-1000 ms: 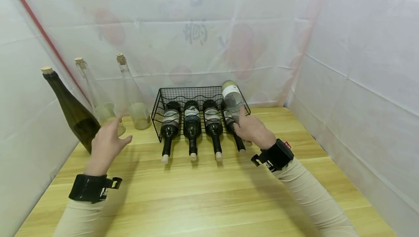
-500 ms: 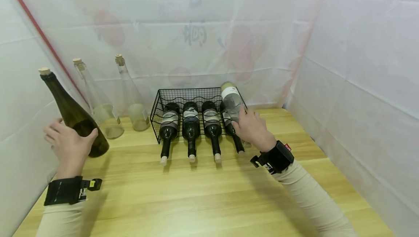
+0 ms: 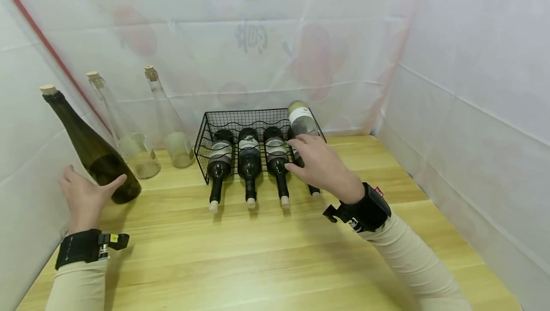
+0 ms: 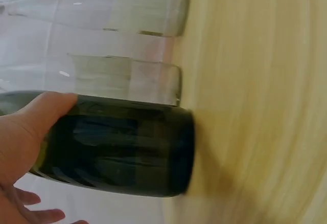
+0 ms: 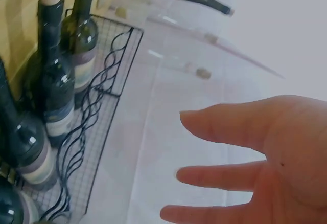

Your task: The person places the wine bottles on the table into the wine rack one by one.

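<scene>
- Surface [image 3: 240, 263]: light yellowish wood-grain top, streaks running left to right, pale glare toward the front middle, soft arm shadows left and right.
- Dark green bottle [image 3: 92, 146]: upright, corked, at surface's left; nearest the front of the three standing bottles; shadow by its base.
- First clear glass bottle [image 3: 139, 158]: upright, corked, behind and just right of the green one; touching or apart, can't tell.
- Second clear glass bottle [image 3: 178, 146]: upright, corked, further right, near the back edge, between first clear bottle and rack.
- Black wire wine rack [image 3: 258, 117]: back middle of surface, right of the standing bottles, mesh sides, near the back edge.
</scene>
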Motion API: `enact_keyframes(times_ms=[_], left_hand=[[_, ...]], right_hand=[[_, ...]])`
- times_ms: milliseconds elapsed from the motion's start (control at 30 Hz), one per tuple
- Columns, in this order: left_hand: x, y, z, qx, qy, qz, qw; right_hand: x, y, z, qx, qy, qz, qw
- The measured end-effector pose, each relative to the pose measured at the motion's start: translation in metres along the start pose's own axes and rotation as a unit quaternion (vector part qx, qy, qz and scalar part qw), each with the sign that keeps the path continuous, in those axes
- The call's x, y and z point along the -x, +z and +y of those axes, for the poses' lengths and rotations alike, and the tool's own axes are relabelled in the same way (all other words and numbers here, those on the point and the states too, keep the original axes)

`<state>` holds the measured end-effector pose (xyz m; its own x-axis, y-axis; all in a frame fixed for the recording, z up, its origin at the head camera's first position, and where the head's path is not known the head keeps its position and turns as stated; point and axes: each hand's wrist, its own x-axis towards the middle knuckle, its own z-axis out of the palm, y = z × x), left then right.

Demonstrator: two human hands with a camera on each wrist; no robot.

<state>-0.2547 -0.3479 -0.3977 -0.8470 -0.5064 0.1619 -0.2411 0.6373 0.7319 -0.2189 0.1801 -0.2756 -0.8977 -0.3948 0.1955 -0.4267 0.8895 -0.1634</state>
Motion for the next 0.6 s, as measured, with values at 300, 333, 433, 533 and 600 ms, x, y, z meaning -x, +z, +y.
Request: enact_keyframes(times_ms=[300,333,433,533,600], left_hand=[[-0.009,0.016,-0.017,0.050,0.051,-0.024,0.9971],[-0.010,0.018,-0.020,0.057,0.057,-0.028,0.9964],[-0.010,0.023,-0.026,0.072,0.062,-0.036,0.9948],[-0.009,0.025,-0.030,0.082,0.057,-0.039,0.9943],[-0.008,0.026,-0.031,0.082,0.054,-0.040,0.9943]], right_hand=[[0.005,-0.003,-0.019,-0.050,-0.087,-0.143,0.985],[0.005,-0.001,-0.020,-0.056,-0.095,-0.151,0.982],[0.006,0.004,-0.022,-0.075,-0.112,-0.163,0.977],[0.005,0.010,-0.023,-0.091,-0.121,-0.173,0.973],[0.005,0.014,-0.024,-0.102,-0.119,-0.194,0.968]])
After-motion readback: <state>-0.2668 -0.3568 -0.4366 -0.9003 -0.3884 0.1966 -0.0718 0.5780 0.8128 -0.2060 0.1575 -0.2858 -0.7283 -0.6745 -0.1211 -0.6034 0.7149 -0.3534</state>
